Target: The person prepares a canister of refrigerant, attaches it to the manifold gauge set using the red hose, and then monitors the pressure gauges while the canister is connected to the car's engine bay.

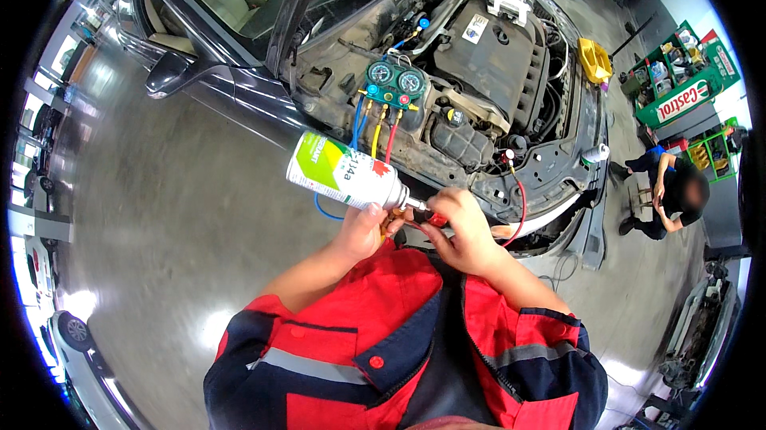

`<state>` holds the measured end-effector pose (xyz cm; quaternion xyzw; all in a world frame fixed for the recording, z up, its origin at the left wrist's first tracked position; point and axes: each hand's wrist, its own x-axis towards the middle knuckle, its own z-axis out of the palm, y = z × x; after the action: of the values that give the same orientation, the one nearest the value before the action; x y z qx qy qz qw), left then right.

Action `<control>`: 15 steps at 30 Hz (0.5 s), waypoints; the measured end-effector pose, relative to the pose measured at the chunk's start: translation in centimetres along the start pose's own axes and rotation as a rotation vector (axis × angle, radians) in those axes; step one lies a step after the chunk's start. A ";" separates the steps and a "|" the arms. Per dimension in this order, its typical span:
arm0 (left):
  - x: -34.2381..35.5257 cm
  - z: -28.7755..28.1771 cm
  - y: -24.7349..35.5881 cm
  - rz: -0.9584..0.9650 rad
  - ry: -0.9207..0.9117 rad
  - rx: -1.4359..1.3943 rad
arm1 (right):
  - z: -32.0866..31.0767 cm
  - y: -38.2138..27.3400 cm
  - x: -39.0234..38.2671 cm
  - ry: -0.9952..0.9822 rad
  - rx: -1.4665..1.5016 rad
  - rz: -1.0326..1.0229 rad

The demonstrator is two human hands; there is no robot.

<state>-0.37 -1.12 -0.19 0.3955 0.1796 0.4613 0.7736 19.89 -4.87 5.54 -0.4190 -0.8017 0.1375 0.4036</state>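
A white and lime-green refrigerant can (339, 168) lies tilted in front of me, its metal neck pointing right. My left hand (364, 230) is closed under the neck end, steadying the can, with a brass-coloured fitting (392, 223) by its fingertips. At the neck, my right hand (463, 229) pinches a red-handled can tap (436, 219); its fingers partly hide the joint. Just beyond the can, a teal manifold gauge set (391, 87) with two dials hangs over the engine bay. Blue, yellow and red hoses (377, 132) run down from it behind the can.
The dark car's engine bay (495, 55) stands uncovered ahead, its bonnet raised. A red hose (523, 205) joins a coupler (508, 157) near the front. A yellow container (594, 61) sits at the far right edge. One person (669, 191) sits to the right, near a green cart (678, 83).
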 end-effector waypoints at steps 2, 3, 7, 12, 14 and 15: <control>0.4 0.4 0.0 -0.003 -0.013 -0.055 | 0.9 3.2 -1.8 -0.217 1.068 0.500; 0.5 0.5 0.0 -0.008 -0.030 -0.066 | 0.8 3.4 -1.7 -0.213 1.130 0.537; 0.9 0.4 0.1 0.015 -0.052 0.011 | 1.0 1.6 0.1 0.002 0.238 0.032; 1.3 2.3 0.1 0.013 -0.059 -0.002 | -0.3 3.3 -2.2 -0.158 1.276 0.747; 1.3 2.3 -0.2 0.058 -0.066 0.090 | -0.2 1.5 -1.8 -0.014 0.814 0.555; 1.3 2.3 -0.3 0.083 -0.068 0.134 | -0.6 0.7 -1.4 0.051 0.581 0.454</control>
<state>1.94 -1.17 1.14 0.4687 0.1671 0.4664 0.7313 21.16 -5.59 4.79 -0.4575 -0.6054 0.4350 0.4847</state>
